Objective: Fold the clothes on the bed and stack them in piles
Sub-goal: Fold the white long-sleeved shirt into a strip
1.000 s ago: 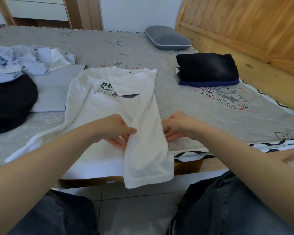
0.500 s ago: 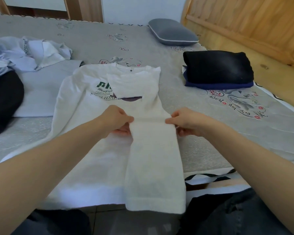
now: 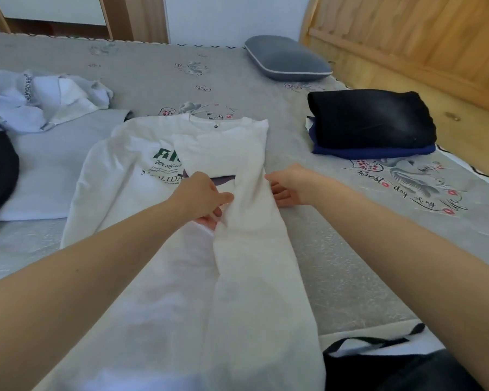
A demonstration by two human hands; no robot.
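- On the gray bed [image 3: 158, 71], a white shirt [image 3: 141, 176] lies flat near the front edge, with its right side and sleeve [image 3: 254, 249] already folded over the middle.
- Left hand [image 3: 201, 198] pinches one edge of the folded sleeve, thumb on top.
- Right hand [image 3: 291, 184] is at the other edge, fingers tucked under; I cannot tell if it grips.
- To do this step well, I think both hands should pull the sleeve straight and smooth, then fold the left side to match.
- It is soft and thin, with green letters on the chest.
- A folded dark pile [image 3: 370, 122] waits on the right, and unfolded clothes [image 3: 40, 100] lie on the left.
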